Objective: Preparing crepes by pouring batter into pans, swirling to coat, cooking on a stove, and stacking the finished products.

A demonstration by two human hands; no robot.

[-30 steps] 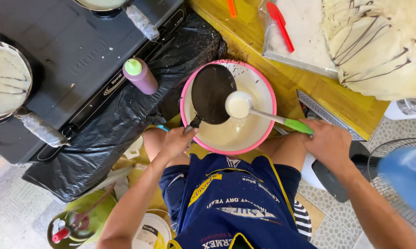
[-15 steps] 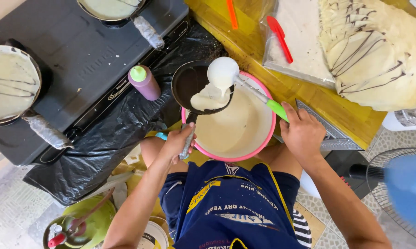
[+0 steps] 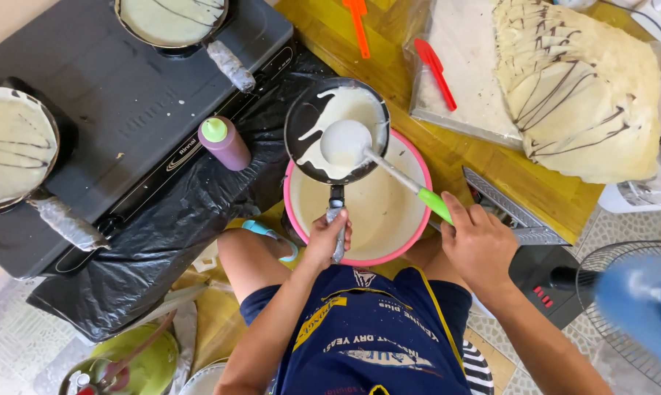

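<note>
Left hand [image 3: 325, 238] holds pan [image 3: 336, 132]; right hand [image 3: 479, 245] ladle [image 3: 346, 142] pouring batter

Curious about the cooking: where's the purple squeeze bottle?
The purple squeeze bottle stands left of the small black pan, at the stove's front edge.

Apron [image 3: 378, 336]: we wear navy blue, yellow-edged, with printed lettering and a logo.
Arms: ours are bare, no sleeves.

A black stove [image 3: 125, 102] is occupying ten o'clock, carrying two batter-filled pans [image 3: 12, 146]. A purple squeeze bottle [image 3: 224, 143] with a green cap is standing at its edge. Stacked crepes [image 3: 579, 88] are lying at two o'clock beside a red spatula [image 3: 434, 69]. A blue fan [image 3: 634, 307] is sitting at four o'clock.
</note>
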